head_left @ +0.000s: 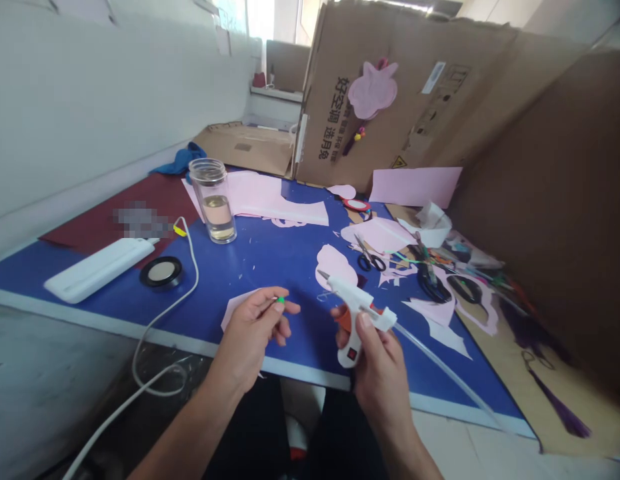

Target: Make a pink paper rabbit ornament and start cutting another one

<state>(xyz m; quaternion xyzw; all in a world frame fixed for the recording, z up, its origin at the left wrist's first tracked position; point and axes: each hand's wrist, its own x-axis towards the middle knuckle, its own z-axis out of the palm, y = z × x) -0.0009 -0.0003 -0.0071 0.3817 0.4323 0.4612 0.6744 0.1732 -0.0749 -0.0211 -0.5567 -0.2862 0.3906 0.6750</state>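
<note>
Blue bench (285, 260): it supports pink paper pieces and a glass jar (217, 213), the latter beyond the left hand. Right hand (383, 360): closed around the handle of a white glue gun (351, 293), nozzle directed forward and leftward; a translucent glue stick (440, 363) trails from the rear. The gun is probably light and rigid, best held by its handle, clear of the potentially hot nozzle; the stick should flex. Left hand (250, 327): thumb and forefinger nearly closed in a pinch, remaining fingers loosely spread, above a pink paper piece (233, 309). The paper looks thin and easily creased, best taken by an edge. Green bead (281, 300): held at the left fingertips, apparently light, hard and slippery, suited to a pinch at its sides.
</note>
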